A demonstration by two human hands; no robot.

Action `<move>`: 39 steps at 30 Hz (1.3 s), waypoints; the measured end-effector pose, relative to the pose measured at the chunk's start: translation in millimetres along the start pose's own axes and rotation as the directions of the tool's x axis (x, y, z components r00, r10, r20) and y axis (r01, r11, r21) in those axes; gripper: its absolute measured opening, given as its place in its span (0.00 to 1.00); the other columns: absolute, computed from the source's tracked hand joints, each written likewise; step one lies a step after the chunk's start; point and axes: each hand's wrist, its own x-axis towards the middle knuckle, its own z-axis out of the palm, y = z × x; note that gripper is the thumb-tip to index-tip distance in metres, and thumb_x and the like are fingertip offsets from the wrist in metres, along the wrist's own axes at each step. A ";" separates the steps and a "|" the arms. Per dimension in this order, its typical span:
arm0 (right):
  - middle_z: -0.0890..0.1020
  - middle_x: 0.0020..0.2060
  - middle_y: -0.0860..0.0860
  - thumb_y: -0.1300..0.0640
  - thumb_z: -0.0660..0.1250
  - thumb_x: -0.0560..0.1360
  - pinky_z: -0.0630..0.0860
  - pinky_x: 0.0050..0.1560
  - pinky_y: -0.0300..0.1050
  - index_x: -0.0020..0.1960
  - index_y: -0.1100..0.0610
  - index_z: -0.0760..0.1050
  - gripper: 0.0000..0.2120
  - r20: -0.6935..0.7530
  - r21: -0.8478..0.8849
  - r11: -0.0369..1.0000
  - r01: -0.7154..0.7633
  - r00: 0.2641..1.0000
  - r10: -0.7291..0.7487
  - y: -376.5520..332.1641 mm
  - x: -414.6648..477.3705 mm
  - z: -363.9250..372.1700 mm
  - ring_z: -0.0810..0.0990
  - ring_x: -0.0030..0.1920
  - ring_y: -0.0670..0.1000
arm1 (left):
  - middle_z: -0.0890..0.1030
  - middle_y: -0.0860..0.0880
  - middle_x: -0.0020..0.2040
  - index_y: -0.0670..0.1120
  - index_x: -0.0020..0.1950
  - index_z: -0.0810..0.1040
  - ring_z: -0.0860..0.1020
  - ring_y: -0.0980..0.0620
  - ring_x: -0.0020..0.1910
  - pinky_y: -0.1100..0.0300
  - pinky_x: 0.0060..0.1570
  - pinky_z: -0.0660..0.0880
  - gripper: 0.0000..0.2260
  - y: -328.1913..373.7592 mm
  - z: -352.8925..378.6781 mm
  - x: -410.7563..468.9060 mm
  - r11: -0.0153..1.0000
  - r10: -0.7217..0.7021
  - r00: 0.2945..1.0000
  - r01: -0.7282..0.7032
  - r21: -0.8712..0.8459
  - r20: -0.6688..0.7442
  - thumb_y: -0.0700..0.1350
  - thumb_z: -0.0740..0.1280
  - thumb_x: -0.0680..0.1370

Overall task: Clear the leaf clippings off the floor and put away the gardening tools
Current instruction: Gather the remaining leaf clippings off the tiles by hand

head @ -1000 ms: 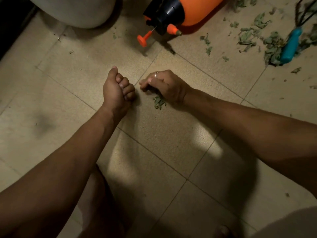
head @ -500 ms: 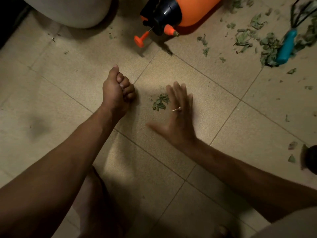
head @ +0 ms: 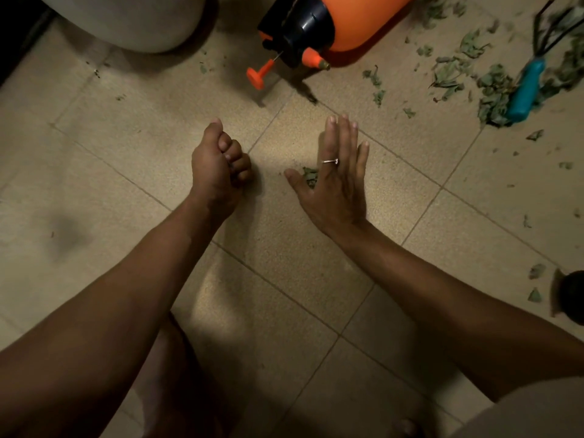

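Observation:
My left hand (head: pixel 218 172) is a fist resting on the tiled floor, thumb up; whatever is inside it is hidden. My right hand (head: pixel 339 184) lies flat with straight fingers over a small clump of leaf clippings (head: pixel 308 178), which peeks out by the thumb. More leaf clippings (head: pixel 493 90) lie scattered at the upper right around a hand rake with a teal handle (head: pixel 526 90). An orange pressure sprayer (head: pixel 347 20) with a black cap lies on its side at the top.
A white round pot (head: pixel 136 20) stands at the top left by a dark edge. A dark round object (head: pixel 572 295) sits at the right edge, with a few loose leaf bits (head: pixel 536 270) near it. My knee is at the bottom.
My right hand went from pinching beside the left fist to a flat palm, then slid forward over the small clump of leaves. The left fist stayed put.

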 end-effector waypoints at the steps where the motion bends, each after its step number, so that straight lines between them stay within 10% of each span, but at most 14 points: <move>1: 0.48 0.81 0.61 0.27 0.57 0.77 0.46 0.79 0.65 0.82 0.62 0.46 0.51 0.012 0.023 1.000 0.004 1.000 -0.004 4.6 -3.5 -2.1 0.44 0.82 0.60 | 0.61 0.54 0.26 0.52 0.29 0.64 0.57 0.57 0.25 0.63 0.23 0.58 0.24 -0.7 0.3 0.5 1.000 -0.001 1.000 0.001 -0.003 0.003 0.54 0.56 0.85; 10: 0.65 0.78 0.55 0.48 0.61 0.83 0.53 0.80 0.47 0.80 0.57 0.60 0.29 0.223 0.274 0.883 0.381 0.868 -0.444 27.0 19.9 -6.8 0.58 0.80 0.54 | 0.60 0.54 0.27 0.52 0.30 0.64 0.57 0.56 0.26 0.62 0.24 0.57 0.23 -7.3 4.0 2.7 0.998 -0.019 1.000 0.019 0.052 0.010 0.55 0.56 0.85; 13: 0.65 0.78 0.52 0.45 0.61 0.83 0.57 0.79 0.48 0.81 0.50 0.59 0.28 0.354 0.416 0.843 0.342 0.793 -0.496 32.3 28.2 -16.9 0.61 0.79 0.51 | 0.60 0.54 0.27 0.52 0.30 0.64 0.57 0.56 0.25 0.62 0.24 0.57 0.24 -6.9 7.7 2.9 0.998 -0.022 1.000 0.022 0.054 0.009 0.55 0.56 0.85; 17: 0.69 0.76 0.53 0.47 0.69 0.79 0.67 0.75 0.56 0.79 0.58 0.62 0.34 0.230 0.652 0.741 0.160 0.890 -0.394 34.7 20.3 -30.9 0.65 0.77 0.49 | 0.61 0.54 0.27 0.52 0.30 0.64 0.57 0.56 0.26 0.62 0.24 0.57 0.24 -6.5 16.4 2.9 0.998 -0.007 1.000 0.005 0.070 0.027 0.55 0.56 0.86; 24: 0.67 0.73 0.53 0.58 0.77 0.73 0.75 0.67 0.46 0.77 0.55 0.66 0.36 0.185 0.342 0.934 0.107 0.966 -0.179 25.1 -23.8 -41.8 0.66 0.71 0.50 | 0.60 0.54 0.26 0.52 0.31 0.62 0.57 0.56 0.25 0.63 0.23 0.57 0.23 -11.0 17.4 5.0 0.997 -0.019 0.999 0.015 0.081 0.047 0.54 0.55 0.86; 31: 0.69 0.69 0.60 0.64 0.64 0.79 0.72 0.63 0.59 0.70 0.54 0.75 0.20 0.533 0.190 0.947 0.261 0.782 -0.322 4.9 25.8 -52.8 0.67 0.68 0.62 | 0.61 0.54 0.26 0.52 0.31 0.63 0.58 0.56 0.26 0.62 0.24 0.58 0.22 -12.7 26.3 4.7 0.992 -0.013 1.000 0.010 0.126 0.021 0.55 0.55 0.86; 39: 0.78 0.50 0.53 0.68 0.64 0.78 0.78 0.40 0.44 0.52 0.60 0.80 0.08 0.463 -0.045 0.821 0.569 0.740 -0.488 13.8 2.7 -57.8 0.74 0.50 0.51 | 0.61 0.54 0.27 0.52 0.32 0.64 0.58 0.56 0.26 0.62 0.25 0.57 0.21 -22.9 37.5 -2.2 0.988 -0.035 0.999 0.038 0.151 -0.018 0.54 0.56 0.85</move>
